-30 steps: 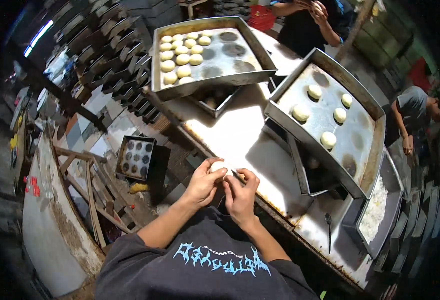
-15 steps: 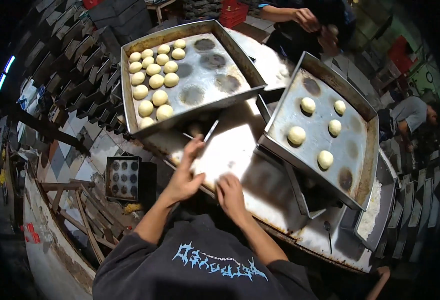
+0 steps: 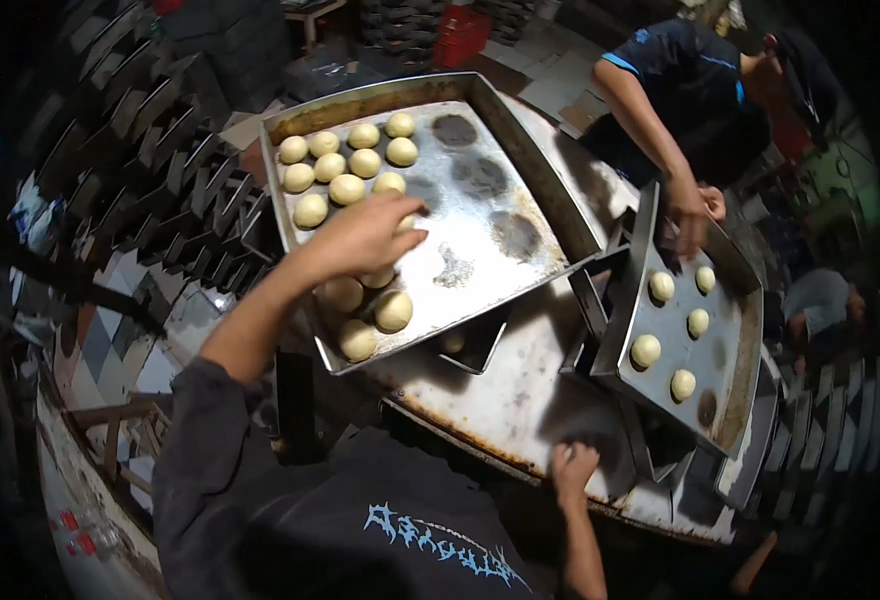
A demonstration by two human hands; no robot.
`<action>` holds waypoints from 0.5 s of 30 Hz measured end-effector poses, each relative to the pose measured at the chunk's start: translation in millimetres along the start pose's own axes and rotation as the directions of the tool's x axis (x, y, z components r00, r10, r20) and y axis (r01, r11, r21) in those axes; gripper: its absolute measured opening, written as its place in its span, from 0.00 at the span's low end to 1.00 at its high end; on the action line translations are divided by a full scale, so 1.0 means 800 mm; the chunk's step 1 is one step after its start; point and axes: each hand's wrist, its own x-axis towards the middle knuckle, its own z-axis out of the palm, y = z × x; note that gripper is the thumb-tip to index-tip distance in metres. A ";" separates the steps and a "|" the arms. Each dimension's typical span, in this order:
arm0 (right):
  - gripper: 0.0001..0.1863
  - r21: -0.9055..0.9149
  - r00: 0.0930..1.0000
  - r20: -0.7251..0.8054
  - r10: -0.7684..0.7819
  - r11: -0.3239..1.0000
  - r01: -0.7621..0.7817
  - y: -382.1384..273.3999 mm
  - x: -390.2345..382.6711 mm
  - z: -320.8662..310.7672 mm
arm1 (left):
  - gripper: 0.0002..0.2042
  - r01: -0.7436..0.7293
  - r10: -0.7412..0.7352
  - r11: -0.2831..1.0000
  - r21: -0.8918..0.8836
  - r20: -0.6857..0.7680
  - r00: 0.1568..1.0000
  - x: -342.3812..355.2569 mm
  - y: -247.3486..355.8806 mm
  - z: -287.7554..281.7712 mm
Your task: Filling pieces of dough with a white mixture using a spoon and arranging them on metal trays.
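Note:
My left hand [image 3: 365, 238] reaches over the large metal tray [image 3: 545, 285] on the left, thumb and fingers closed round a pale dough ball [image 3: 407, 223]. Other dough balls [image 3: 347, 190] sit in rows around it, some partly hidden under my hand and forearm. My right hand [image 3: 573, 468] rests low on the white worktable [image 3: 500, 395] near its front edge, its fingers curled in. Whatever lies under those fingers, if anything, is hidden.
A second tray [image 3: 615, 335] at the right holds several spaced dough balls [image 3: 645, 350]. Over its far side is another person's hand [image 3: 688, 212]. Metal supports [image 3: 585, 305] stand between the trays. Stacked metal pans [image 3: 160, 200] line the left, and a red crate [image 3: 463, 35] is at the back.
My left hand has moved from the table up and over the left tray to a dough ball. My right hand has shifted right along the table. The other person now reaches over the right tray.

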 end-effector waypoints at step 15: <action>0.12 0.421 0.701 0.596 -0.392 0.896 0.142 -0.054 0.040 -0.197 | 0.13 0.276 -0.275 0.873 -0.402 0.063 0.959 0.062 -0.006 0.024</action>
